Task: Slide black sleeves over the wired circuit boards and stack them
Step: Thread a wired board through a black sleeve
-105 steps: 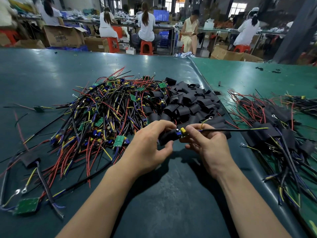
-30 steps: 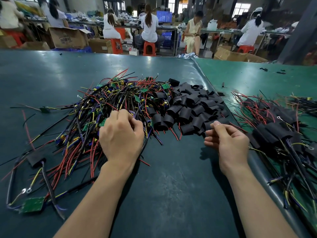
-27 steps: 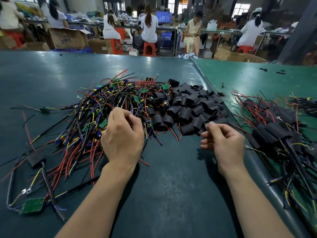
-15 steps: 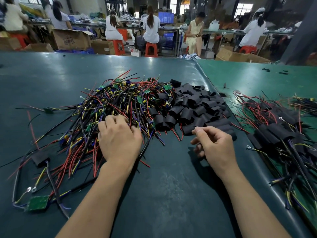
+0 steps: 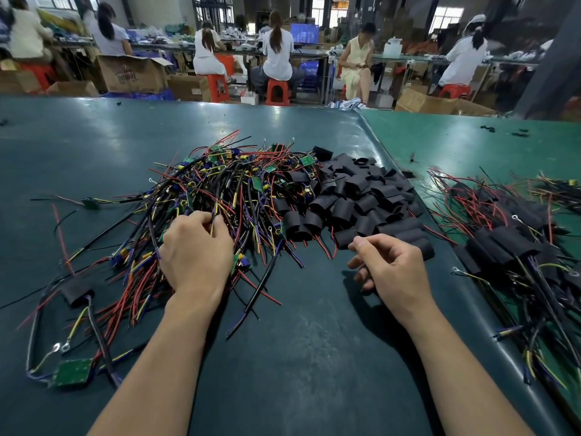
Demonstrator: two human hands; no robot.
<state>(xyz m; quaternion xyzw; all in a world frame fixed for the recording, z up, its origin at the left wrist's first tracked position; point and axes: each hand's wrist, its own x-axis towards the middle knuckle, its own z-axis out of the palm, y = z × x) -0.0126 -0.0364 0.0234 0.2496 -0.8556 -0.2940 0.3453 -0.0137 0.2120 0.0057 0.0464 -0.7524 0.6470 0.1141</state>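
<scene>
A tangle of wired circuit boards [image 5: 239,190] with red, black, yellow and blue leads lies mid-table. Against its right side sits a heap of black sleeves [image 5: 361,199]. My left hand [image 5: 196,256] rests on the near edge of the tangle, fingers curled into the wires and pinching some of them; a green board corner shows at its right edge. My right hand [image 5: 390,265] hovers at the near edge of the sleeve heap. Its fingers are curled and its thumb lies against the forefinger, with nothing visible in them. Sleeved boards [image 5: 509,247] are stacked to the right.
A loose green board [image 5: 72,371] with ring-terminal wires and a sleeved board [image 5: 77,292] lie at the near left. The dark green mat [image 5: 298,357] meets a lighter green table [image 5: 471,143] at the right. Several seated people and cardboard boxes are beyond the far edge.
The sleeve and board held between both hands 3.5 s ago are gone from them. In the last second my left hand dug into the wire tangle and my right hand drifted left along the sleeves.
</scene>
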